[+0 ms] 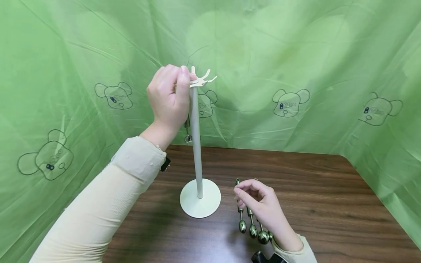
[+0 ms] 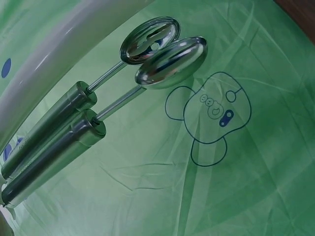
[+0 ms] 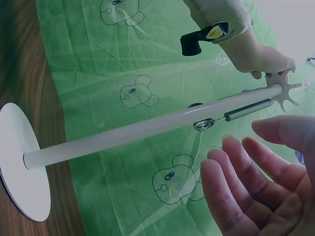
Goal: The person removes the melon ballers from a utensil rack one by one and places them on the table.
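Observation:
A white utensil stand rises from a round base, with curved hooks at its top. My left hand grips the hooked top, its fingers curled there. Beside the pole hang a slotted spoon and a solid spoon, both steel with thick handles; in the head view they are mostly behind the pole and hand. My right hand is above several shiny metal utensils with rounded ends, hiding part of their handles. In the right wrist view its fingers are loosely bent, with nothing between them and the thumb.
The stand's base rests on a dark wooden table. Green cloth printed with bear faces encloses the table at the back and sides. A black wrist camera mount is at the right sleeve.

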A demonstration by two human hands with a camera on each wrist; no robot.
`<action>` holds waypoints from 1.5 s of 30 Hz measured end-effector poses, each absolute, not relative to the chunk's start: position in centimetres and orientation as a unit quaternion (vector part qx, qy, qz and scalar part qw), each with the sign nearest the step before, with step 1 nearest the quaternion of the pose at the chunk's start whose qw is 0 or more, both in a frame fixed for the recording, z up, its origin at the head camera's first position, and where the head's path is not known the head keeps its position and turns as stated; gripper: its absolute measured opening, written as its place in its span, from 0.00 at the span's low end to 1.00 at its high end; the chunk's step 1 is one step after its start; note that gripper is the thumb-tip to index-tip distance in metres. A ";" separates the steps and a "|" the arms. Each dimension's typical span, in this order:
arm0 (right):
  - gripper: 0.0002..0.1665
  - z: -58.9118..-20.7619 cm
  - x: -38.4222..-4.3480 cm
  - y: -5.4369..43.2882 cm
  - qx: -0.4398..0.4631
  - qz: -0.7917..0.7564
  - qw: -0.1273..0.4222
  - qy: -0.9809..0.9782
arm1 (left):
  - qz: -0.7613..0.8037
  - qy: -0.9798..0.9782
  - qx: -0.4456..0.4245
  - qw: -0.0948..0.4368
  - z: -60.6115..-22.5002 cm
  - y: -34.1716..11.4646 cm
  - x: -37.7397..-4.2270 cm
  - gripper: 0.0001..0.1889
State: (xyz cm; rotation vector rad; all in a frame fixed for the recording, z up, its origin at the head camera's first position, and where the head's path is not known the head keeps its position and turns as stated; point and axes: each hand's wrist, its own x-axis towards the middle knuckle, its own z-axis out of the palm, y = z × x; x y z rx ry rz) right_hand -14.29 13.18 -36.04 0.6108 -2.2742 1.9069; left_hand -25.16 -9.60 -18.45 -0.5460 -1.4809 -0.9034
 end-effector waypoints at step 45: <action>0.10 -29.2 -18.7 9.0 0.223 0.666 0.095 -0.706 | -0.384 -0.658 -0.236 0.603 -18.4 -9.8 -25.0 0.23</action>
